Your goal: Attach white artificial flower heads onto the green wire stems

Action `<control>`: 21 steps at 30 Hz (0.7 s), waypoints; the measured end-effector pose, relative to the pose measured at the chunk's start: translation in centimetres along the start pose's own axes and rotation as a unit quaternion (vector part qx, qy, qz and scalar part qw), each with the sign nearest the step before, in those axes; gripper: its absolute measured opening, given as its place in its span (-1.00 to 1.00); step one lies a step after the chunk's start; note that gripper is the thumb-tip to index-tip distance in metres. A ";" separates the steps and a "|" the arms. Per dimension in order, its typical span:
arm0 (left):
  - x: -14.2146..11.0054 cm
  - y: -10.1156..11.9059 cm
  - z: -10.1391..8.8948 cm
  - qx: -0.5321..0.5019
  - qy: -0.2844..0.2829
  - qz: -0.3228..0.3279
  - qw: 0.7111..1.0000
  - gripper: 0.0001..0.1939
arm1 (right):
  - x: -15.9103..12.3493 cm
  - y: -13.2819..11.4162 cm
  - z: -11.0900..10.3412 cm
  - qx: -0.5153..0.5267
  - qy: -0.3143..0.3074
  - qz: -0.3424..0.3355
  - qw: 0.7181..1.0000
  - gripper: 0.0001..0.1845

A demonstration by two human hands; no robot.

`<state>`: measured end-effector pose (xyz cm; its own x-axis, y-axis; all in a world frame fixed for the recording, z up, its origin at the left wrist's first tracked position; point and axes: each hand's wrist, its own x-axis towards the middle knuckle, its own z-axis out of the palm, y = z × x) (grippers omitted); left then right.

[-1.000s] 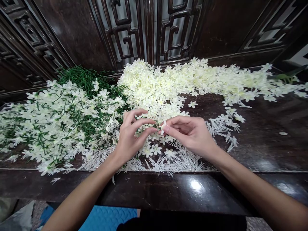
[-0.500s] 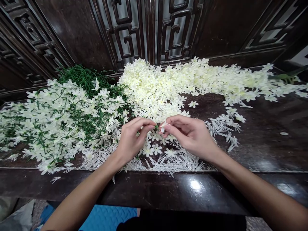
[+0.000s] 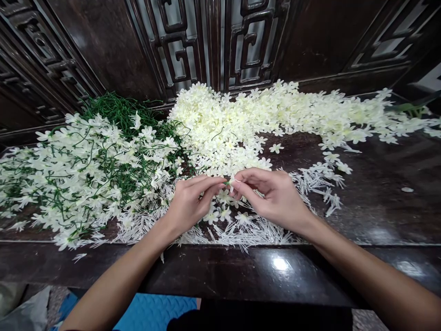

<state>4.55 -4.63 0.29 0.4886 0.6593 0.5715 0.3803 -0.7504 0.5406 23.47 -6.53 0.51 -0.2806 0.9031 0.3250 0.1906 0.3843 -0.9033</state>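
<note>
My left hand (image 3: 193,200) pinches a short green stem (image 3: 226,183) between thumb and forefinger. Facing it, my right hand (image 3: 274,195) is closed on a small white artificial flower (image 3: 233,184), mostly covered by the fingertips. Stem and flower meet in the narrow gap between the hands; whether they are joined I cannot make out. Below and around the hands lie thin white stamen pieces (image 3: 241,235) and loose flower heads (image 3: 213,215). Behind them spreads a big pile of cream-white flower heads (image 3: 220,124).
To the left is a heap of white flowers on green stems (image 3: 89,170), with bare green stems (image 3: 119,110) behind it. A single petal (image 3: 407,189) lies on the dark wooden bench (image 3: 379,211). Carved wooden panels (image 3: 215,46) rise at the back. A blue mat (image 3: 158,312) shows below.
Both hands have come slightly closer together and my left hand has dropped a little. The white flower has turned and now sits against the green stem's end.
</note>
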 end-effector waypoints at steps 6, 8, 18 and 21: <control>0.4 0.8 -0.3 -0.047 -0.032 -0.076 0.996 -0.87 | 0.0 0.3 0.1 -0.085 0.009 -0.112 0.990 -0.89; 0.5 1.1 -0.4 -0.065 -0.054 -0.117 0.990 -0.85 | -0.1 0.6 0.1 -0.138 0.016 -0.158 0.978 -0.88; 0.5 1.0 -0.5 -0.133 -0.095 -0.199 0.966 -0.83 | -0.5 1.0 0.3 -0.272 0.011 -0.256 0.928 -0.80; 0.4 1.0 -0.4 -0.137 -0.089 -0.202 0.966 -0.83 | -0.6 0.9 0.5 -0.288 0.024 -0.261 0.921 -0.80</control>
<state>4.85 -5.10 1.35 0.4806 0.8586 0.1785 0.3569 -0.3774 0.8545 23.36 -6.78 -0.61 -0.4366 0.5688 0.6971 0.5124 0.7940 -0.3271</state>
